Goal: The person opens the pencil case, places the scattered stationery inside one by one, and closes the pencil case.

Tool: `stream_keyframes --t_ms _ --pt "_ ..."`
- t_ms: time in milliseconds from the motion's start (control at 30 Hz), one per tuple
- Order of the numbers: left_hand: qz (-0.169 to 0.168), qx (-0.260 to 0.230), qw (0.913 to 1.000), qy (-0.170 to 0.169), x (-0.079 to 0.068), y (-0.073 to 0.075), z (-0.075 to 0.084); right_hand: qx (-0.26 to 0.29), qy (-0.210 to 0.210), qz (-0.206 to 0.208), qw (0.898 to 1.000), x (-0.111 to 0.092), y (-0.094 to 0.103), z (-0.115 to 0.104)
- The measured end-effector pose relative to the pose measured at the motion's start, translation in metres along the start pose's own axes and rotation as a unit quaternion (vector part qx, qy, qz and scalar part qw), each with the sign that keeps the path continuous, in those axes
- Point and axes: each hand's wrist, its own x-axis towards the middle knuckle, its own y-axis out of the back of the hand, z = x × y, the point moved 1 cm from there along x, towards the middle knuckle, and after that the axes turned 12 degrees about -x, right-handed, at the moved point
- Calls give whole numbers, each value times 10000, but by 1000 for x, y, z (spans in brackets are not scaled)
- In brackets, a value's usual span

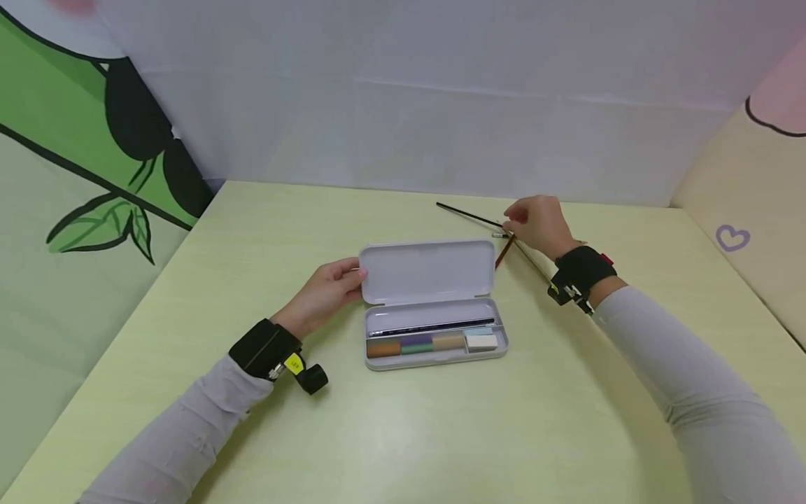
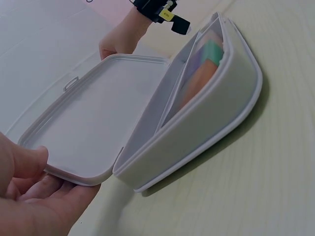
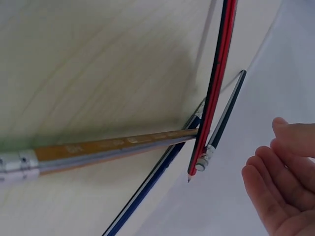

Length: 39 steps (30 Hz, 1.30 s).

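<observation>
My left hand (image 1: 327, 290) pinches the left edge of the raised lid (image 1: 428, 273) of a white pencil case (image 1: 434, 363). Inside lie a dark pencil (image 1: 434, 327), a white eraser (image 1: 482, 342) and several coloured blocks, among them an orange one (image 1: 384, 349). My right hand (image 1: 540, 224) hovers beside loose crossed pencils behind the case. In the right wrist view its fingers are loosely bent, apart from the red-and-black pencil (image 3: 215, 78), the gold pencil (image 3: 113, 146), the blue pencil (image 3: 147, 191) and a dark pencil (image 3: 230, 112).
The case stands on a pale wooden table (image 1: 403, 434). A white wall covering (image 1: 403, 105) rises along the table's back edge. Painted panels flank both sides, with a green leaf pattern (image 1: 101, 220) on the left.
</observation>
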Motion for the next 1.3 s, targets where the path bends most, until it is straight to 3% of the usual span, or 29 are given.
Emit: stream_keyframes --t_ms 233,367,800,933,1067,1300 --pt "12 14 10000 -3 0 0 -1 -535 89 -493 9973 8 -19 5" --pt "5 17 10000 45 0 -1 -2 -527 -29 -706 9961 10 -24 7" --pt "-32 -10 10000 67 0 0 -1 -647 -133 -680 9955 14 -33 9" --pt "-41 -19 10000 60 0 -1 -1 -577 -36 -548 9968 11 -31 11" --pt "-22 18 10000 37 0 -1 -1 -382 190 -151 9990 5 -24 10" --pt "26 -149 9999 -9 1 -1 -3 -54 226 333 9992 -9 2 -10"
